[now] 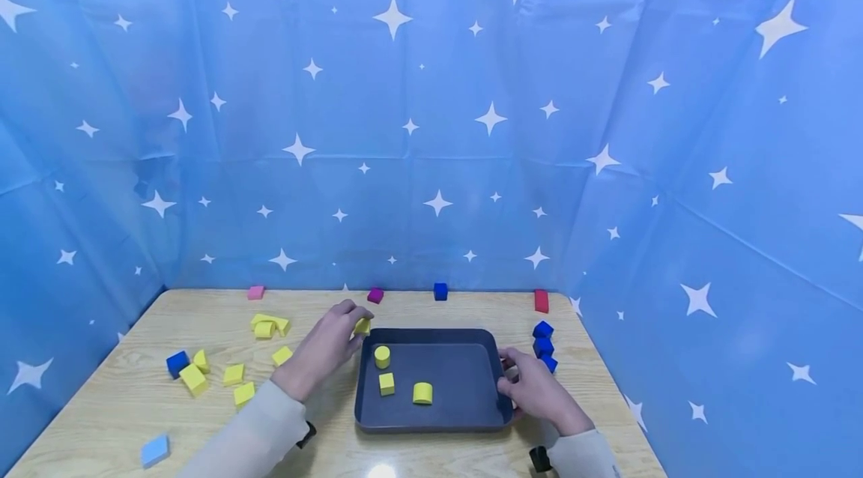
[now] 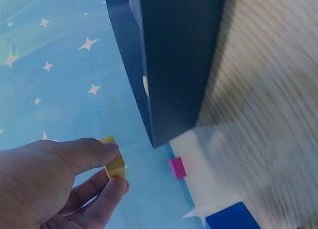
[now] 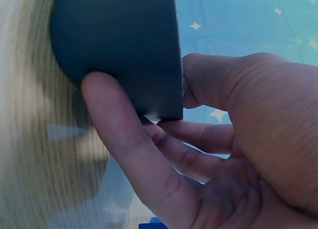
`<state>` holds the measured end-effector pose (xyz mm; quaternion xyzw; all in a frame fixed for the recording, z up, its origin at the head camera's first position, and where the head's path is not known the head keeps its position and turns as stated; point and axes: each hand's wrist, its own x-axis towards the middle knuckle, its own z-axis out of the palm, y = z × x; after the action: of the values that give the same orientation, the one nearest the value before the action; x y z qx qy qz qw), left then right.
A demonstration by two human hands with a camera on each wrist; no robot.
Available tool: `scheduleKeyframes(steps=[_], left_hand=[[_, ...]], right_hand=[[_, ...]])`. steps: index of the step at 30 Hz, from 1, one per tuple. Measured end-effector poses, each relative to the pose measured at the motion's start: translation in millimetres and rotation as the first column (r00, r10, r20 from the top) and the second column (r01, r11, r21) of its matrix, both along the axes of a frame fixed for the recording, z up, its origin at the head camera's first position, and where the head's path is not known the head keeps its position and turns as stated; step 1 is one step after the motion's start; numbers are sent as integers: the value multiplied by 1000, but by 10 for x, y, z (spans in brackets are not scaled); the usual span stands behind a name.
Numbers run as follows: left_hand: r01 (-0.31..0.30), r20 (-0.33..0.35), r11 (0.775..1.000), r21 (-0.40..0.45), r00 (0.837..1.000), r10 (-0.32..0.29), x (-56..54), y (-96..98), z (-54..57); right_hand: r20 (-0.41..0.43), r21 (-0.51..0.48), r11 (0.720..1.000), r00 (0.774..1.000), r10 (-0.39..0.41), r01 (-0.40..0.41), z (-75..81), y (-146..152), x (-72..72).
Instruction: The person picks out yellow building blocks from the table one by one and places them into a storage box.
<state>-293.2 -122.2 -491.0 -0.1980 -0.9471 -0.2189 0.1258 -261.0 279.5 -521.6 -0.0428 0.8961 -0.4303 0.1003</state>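
Observation:
My left hand point(image 1: 322, 347) pinches a yellow block point(image 2: 117, 165) between thumb and fingertips, just beyond the far left corner of a dark grey tray point(image 1: 465, 358). Inside the tray lie a yellow cylinder point(image 1: 382, 357), a yellow cube point(image 1: 386, 384) and a yellow half-round block point(image 1: 422, 393), all toward its left and middle. At the tray's right side, my right hand point(image 1: 539, 389) grips the edge. In the right wrist view the thumb rests at the rim and a finger point(image 3: 117, 114) lies against the outer wall.
Several yellow blocks point(image 1: 234, 374) and a blue block point(image 1: 177, 364) are scattered on the table's left. A light blue block point(image 1: 155, 451) lies nearer. Pink point(image 1: 255, 292), purple point(image 1: 375, 296), blue point(image 1: 440, 291) and red point(image 1: 541, 301) blocks line the back edge. Blue cubes point(image 1: 542, 347) sit right of the tray.

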Motion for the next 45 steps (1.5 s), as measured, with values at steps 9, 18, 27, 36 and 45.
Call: scheduleKeyframes(steps=[9,18,27,36,45], left_hand=[[40,11,999,2,999,-40,123,98,19],[129,-38,991,-37,991,-131,216,251,65],[251,-53,965,-80,965,-255,334,338,15],[299,30,950,-89,954,-298,485,423,-34],[342,82,930,-135,939,-334,550,457,-81]], right_hand=[[15,-2,1000,1000,6,-6,-48,-1,-1],[4,-2,1000,1000,-2,2,-6,6,5],[-5,2,1000,1000,2,-2,0,6,4],[-4,5,1000,1000,2,-2,-5,13,-9],[1,1,1000,1000,0,0,-12,13,-10]])
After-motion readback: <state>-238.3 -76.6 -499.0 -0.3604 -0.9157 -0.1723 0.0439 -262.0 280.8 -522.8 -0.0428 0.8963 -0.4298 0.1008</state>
